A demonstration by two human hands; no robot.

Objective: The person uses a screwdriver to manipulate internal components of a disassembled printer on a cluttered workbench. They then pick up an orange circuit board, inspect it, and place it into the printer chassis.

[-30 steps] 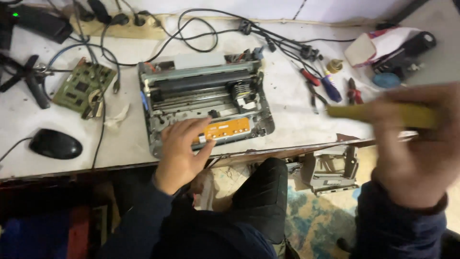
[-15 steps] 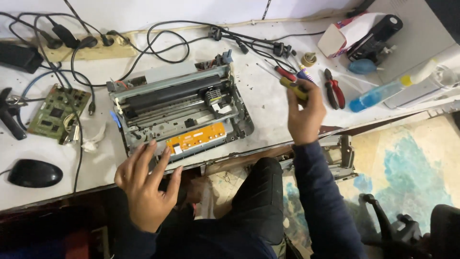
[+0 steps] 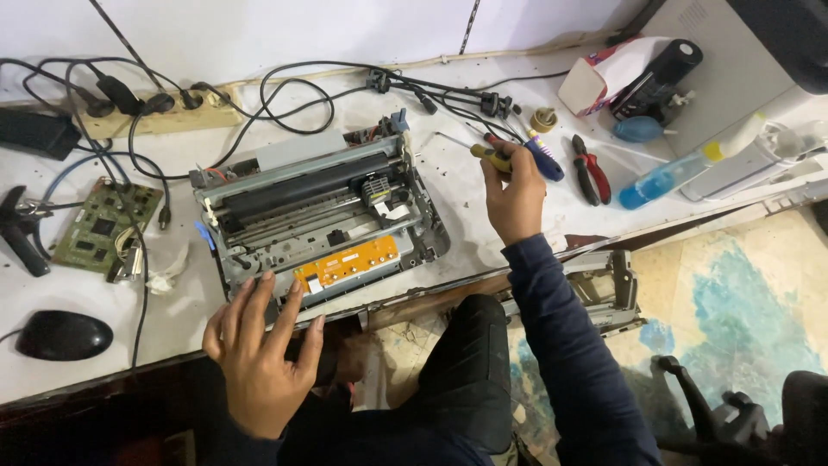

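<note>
1. Head view: stripped printer chassis sits mid-bench on the white table, covers off, metal frame and black roller exposed, orange circuit strip along its near edge.
2. Left hand: fingers spread flat, tips resting on the near-left edge of the chassis beside the orange strip. Grips nothing, just bracing.
3. Right hand: closed around the yellow handle of a screwdriver just right of the chassis. Shaft points left and far; tip sits above the table and looks clear of the frame, contact not certain.
4. Step in hand, as I read it: tool just taken up, chassis steadied, screw work not yet begun.
5. Next move calls for bringing the tip over to the frame and seating it square in a screw head while the left hand keeps the chassis from sliding on the smooth top.
6. Materials: chassis is stamped grey sheet metal plus dark plastic, edges probably sharp. Roller looks rubbery matte. Screwdriver handle is smooth hard plastic.
7. Around: red-handled pliers and blue-handled driver right of the hand; blue squeeze bottle further right; green circuit board and black mouse left; power strip with tangled black cables far.
</note>
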